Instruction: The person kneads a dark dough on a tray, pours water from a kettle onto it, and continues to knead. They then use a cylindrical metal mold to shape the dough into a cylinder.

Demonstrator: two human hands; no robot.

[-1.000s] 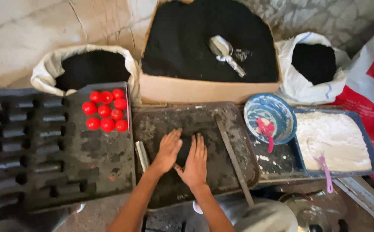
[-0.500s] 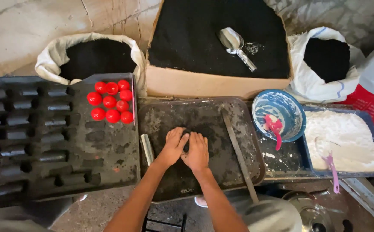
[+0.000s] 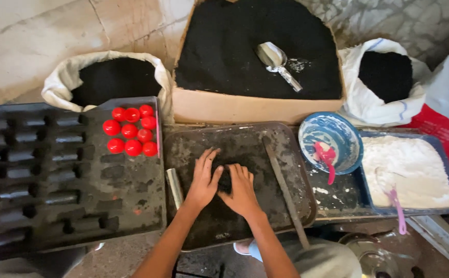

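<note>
Both hands closer together than before

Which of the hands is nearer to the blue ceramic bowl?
Right. The right hand lies closer to the blue ceramic bowl; the left hand lies farther away, beyond it.

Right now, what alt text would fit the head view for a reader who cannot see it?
Two bare hands, left hand and right hand, press together on a small heap of black powder on a dark metal tray. Left of it a black mould tray holds red caps; right, a blue bowl and white powder.
</note>
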